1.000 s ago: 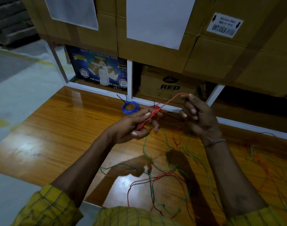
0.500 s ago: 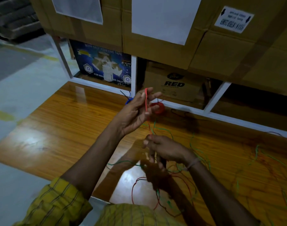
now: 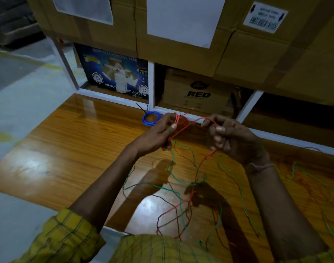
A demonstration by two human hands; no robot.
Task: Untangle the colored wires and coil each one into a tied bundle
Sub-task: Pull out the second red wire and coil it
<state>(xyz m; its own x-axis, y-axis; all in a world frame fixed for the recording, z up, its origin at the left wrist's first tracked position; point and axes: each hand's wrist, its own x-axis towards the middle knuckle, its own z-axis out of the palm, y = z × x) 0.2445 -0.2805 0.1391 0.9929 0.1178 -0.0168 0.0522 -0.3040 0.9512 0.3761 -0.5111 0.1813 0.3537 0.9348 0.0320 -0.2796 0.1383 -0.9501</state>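
Two hands work above a glossy wooden desk [image 3: 67,149] in the single head view. The left hand [image 3: 158,132] is raised over the far middle of the desk, its fingers curled and its thumb pressed against a red wire [image 3: 183,128] that loops over the top of the hand; this grip is pinching the wire. The right hand [image 3: 232,137] is just to the right at the same height, its fingers curled round the same red wire, which arches over the fingertips and drops out below the palm. Between the two hands the red wire runs as a short taut span, and from the right hand it falls toward the near middle of the desk, into a loose tangle of green wires [image 3: 181,202] and dark wires [image 3: 170,198] spread across the wood. More green strands [image 3: 310,175] lie well apart on the right side of the desk. A coiled blue wire bundle [image 3: 152,118] lies at the far edge of the desk, just left of the left hand. A red bundle [image 3: 184,120] shows partly behind the left hand; whether it is tied cannot be told. Beyond the desk stand a white shelf frame [image 3: 151,84] and cardboard boxes [image 3: 196,90]. Yellow checked sleeves [image 3: 63,240] fill the near edge.
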